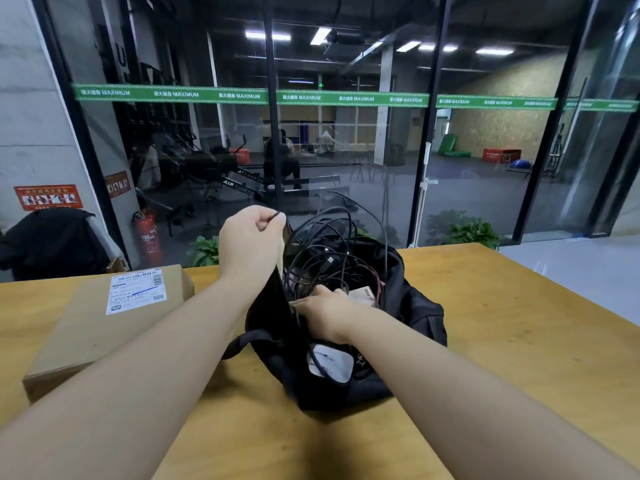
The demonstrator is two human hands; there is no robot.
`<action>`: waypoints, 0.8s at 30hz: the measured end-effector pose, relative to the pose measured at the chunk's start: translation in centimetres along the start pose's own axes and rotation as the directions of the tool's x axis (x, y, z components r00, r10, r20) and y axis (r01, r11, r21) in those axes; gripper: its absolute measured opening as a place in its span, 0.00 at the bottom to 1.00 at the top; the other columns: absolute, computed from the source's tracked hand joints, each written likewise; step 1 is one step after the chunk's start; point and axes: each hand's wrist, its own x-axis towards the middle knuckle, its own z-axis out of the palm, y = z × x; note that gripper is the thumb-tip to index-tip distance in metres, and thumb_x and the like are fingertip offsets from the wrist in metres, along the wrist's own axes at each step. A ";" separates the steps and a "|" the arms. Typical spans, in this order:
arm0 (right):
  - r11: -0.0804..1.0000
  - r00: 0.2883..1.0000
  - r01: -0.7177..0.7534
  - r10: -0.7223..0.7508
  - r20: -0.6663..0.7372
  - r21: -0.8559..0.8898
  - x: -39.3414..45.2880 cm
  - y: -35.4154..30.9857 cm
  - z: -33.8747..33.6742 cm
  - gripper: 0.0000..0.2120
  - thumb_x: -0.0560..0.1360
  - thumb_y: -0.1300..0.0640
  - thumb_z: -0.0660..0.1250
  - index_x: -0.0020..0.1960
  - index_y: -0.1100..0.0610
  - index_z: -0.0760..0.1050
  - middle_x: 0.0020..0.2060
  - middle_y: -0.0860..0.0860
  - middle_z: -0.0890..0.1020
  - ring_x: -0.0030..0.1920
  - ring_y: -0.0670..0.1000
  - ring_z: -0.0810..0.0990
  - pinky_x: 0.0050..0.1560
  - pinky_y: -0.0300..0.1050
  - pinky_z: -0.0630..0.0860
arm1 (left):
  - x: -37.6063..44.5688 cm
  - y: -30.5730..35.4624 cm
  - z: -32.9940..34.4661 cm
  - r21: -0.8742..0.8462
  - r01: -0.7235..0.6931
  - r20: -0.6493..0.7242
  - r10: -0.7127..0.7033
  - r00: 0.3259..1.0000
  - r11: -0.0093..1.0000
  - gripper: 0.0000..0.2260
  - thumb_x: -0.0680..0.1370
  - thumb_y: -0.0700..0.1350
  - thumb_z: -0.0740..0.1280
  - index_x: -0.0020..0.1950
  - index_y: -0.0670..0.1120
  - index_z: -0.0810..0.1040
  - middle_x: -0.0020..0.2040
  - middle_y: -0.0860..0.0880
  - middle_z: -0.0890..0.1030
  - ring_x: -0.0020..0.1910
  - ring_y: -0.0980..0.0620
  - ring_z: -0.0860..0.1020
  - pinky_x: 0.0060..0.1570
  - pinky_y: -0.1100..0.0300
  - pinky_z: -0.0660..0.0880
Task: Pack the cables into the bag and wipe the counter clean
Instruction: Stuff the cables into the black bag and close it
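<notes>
Yellow-brown wood, smooth and faintly grained, forms the worktop (502, 323), whose far edge runs at twelve o'clock before a glass wall; bare surface lies open at three o'clock and toward six. One soft black fabric bag (412, 317) sits at the centre, its mouth gaping upward. A tangle of thin black cables (332, 251), too knotted to count, loops out of the mouth and partly sits inside. The left hand (251, 242) is raised at eleven o'clock of the bag, its fingers pinching the bag's rim and lifting it. The right hand (325, 311) reaches into the opening, fingers hidden among the cables, so I cannot tell their grip. One flat brown cardboard box (86, 327) with a white printed label lies at nine o'clock, just beside the bag.
</notes>
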 end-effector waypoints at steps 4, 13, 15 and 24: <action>0.983 0.998 0.048 -0.040 -0.049 0.177 -0.5 0.0 0.4 0.29 0.75 0.63 0.56 0.74 0.43 0.62 0.76 0.47 0.59 0.71 0.56 0.60 0.69 0.56 0.59 | -0.4 -0.9 0.0 0.085 -0.045 0.168 0.030 0.985 0.995 0.05 0.75 0.45 0.69 0.46 0.47 0.84 0.38 0.55 0.80 0.39 0.56 0.76 0.44 0.63 0.71; 0.866 0.840 -0.081 0.326 -0.434 0.493 -6.7 2.2 -4.3 0.16 0.74 0.63 0.56 0.46 0.51 0.82 0.48 0.50 0.84 0.37 0.50 0.79 0.38 0.39 0.75 | -1.5 -1.8 0.8 0.126 -0.063 0.238 0.032 0.971 0.990 0.06 0.76 0.44 0.68 0.49 0.45 0.84 0.43 0.51 0.83 0.43 0.53 0.79 0.42 0.64 0.70; 0.844 0.750 -0.302 0.497 -0.436 0.443 -6.4 4.7 -4.1 0.10 0.74 0.59 0.59 0.46 0.53 0.79 0.47 0.52 0.80 0.41 0.54 0.77 0.40 0.42 0.73 | -1.5 -1.8 0.6 0.139 -0.073 0.238 0.038 0.970 0.988 0.06 0.76 0.44 0.68 0.49 0.45 0.84 0.42 0.51 0.83 0.41 0.54 0.78 0.40 0.65 0.69; 0.788 0.790 -0.599 0.610 -0.058 0.141 -4.5 6.9 -2.7 0.12 0.73 0.57 0.65 0.33 0.59 0.67 0.31 0.55 0.72 0.38 0.57 0.74 0.32 0.42 0.69 | -1.5 -1.9 0.5 0.273 -0.070 0.178 0.021 0.984 0.959 0.07 0.78 0.46 0.64 0.49 0.44 0.80 0.34 0.49 0.80 0.35 0.52 0.76 0.37 0.60 0.70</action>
